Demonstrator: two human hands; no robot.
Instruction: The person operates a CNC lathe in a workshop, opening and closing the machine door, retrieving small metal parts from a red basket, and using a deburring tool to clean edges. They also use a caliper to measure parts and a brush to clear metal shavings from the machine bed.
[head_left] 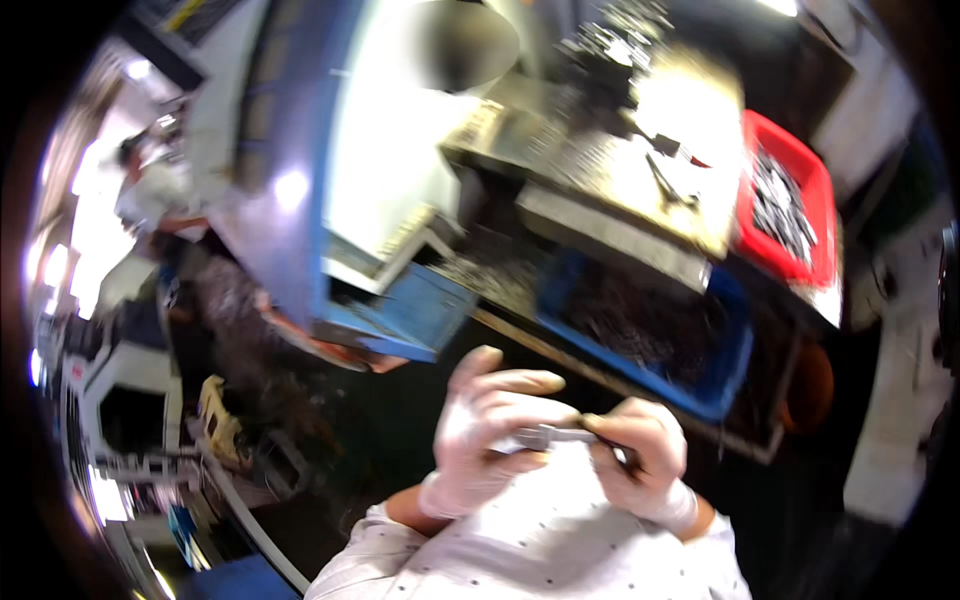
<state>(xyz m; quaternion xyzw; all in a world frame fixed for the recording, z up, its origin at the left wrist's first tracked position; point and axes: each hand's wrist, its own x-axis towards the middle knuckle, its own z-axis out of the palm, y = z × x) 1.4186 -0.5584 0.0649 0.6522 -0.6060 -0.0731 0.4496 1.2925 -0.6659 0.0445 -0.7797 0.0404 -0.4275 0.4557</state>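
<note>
My left hand (480, 440), in a pale, thin glove, holds one end of a small silvery metal part (545, 437) between its fingers, with some fingertips raised above it. My right hand (640, 450), gloved the same way, pinches the other end of the part between thumb and curled fingers. Both are in front of my white, dotted top at the bottom middle of the view. The finer shape of the part is blurred and partly covered by my fingers.
A red bin of metal parts (827, 230) sits on a worktable (610, 230) at upper right, above a blue crate (720, 400). A white and blue machine (380, 150) fills the upper middle. A person in white (160, 195) is at left, near more machinery (130, 410).
</note>
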